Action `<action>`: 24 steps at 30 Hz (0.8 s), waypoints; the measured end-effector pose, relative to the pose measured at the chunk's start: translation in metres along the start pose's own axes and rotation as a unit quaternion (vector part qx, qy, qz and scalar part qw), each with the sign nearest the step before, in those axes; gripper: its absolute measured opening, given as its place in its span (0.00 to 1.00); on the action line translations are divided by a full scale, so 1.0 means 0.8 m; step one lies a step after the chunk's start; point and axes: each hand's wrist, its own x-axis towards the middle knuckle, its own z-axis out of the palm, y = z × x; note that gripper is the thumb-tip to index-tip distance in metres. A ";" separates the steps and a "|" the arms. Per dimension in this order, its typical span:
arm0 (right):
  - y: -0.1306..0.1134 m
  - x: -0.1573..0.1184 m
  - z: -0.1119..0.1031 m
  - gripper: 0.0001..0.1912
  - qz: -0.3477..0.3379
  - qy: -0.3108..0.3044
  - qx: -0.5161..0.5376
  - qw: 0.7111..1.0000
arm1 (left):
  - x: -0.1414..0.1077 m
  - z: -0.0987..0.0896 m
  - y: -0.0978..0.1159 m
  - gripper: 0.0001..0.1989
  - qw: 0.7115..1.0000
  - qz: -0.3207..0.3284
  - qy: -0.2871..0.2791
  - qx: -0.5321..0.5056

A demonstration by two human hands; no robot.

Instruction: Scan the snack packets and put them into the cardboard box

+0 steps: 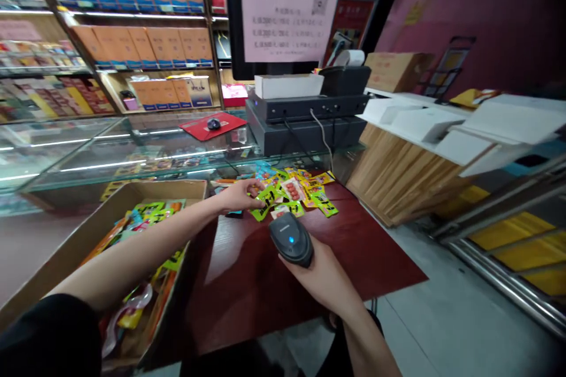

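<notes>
My right hand (326, 275) is wrapped round a dark barcode scanner (289, 238) with a lit blue light on top, held above the dark red table (354, 247). Its front end points at a pile of small snack packets (305, 185) in green, yellow, blue and white. At the near left side of that pile, my left hand (241, 195) has its fingers curled on a bright green snack packet (265, 203). Under my left forearm stands an open cardboard box (132, 191) holding many more packets, partly hidden by the arm.
Behind the table, a glass counter (101, 147) carries a red mat (201, 126) with a mouse (214, 123). A monitor (236, 29) with a pink paper sign stands above dark register boxes (305, 132). White boxes (415, 121) rest on a wooden cabinet (384, 165) at right.
</notes>
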 end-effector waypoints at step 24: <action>-0.132 -0.012 0.124 0.16 -0.149 -0.122 -0.014 0.981 | -0.219 -0.115 -0.033 0.19 0.961 -0.018 0.102 -0.255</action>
